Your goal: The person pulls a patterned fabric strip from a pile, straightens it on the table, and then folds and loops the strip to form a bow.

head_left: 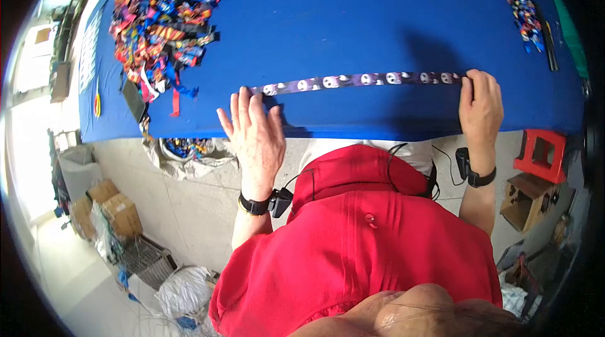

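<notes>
A dark purple printed ribbon (362,80) with white character pictures lies stretched nearly straight across the blue cloth, close to the table's front edge. At its left end rests my left hand (254,132), flat with the fingers apart, the fingertips touching the ribbon. My right hand (482,104) has its thumb and fingers closed on the ribbon's right end, which is hidden beneath the fingertips. Each wrist wears a black strap with a small device.
A large heap of colourful ribbon pieces (167,15) covers the blue table's (328,15) back left. A narrower pile (518,6) lies at the back right. Yellow-handled scissors (97,105) are at the left edge. A red stool (543,154) stands right, cardboard boxes (120,211) left.
</notes>
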The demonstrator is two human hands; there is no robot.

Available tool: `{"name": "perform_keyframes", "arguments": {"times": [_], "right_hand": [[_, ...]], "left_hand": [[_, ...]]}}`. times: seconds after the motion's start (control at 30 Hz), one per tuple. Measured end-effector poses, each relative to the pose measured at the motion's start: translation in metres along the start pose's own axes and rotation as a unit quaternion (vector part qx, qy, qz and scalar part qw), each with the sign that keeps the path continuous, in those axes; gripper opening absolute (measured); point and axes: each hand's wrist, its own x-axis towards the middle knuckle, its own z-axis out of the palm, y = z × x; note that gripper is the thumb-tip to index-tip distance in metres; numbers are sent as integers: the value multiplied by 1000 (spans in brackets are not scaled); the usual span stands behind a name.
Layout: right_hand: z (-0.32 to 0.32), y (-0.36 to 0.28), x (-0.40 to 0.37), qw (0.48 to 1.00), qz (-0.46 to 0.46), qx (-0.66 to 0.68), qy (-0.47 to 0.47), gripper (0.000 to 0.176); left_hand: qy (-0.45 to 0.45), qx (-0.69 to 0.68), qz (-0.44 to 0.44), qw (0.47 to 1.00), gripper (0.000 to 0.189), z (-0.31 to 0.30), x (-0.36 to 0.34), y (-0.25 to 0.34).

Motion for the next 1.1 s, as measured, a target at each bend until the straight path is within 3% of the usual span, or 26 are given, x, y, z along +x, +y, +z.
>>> {"name": "perform_keyframes", "arguments": {"times": [0.1,0.23,0.4,1.1], "right_hand": [[-1,-3,0,1000,7,-8,-19,12],[1,-4,0,1000,3,-23,-17,13],[2,-6,-1,999,10,-30,-25,15],[2,-4,2,998,-26,-51,-35,14]], "left_hand": [[11,-16,6,1000,44,-14,2,12],[26,-133,90,987,42,-18,10,30],[39,-179,135,974,43,-2,23,45],[60,-70,19,996,35,0,15,-8]]}}
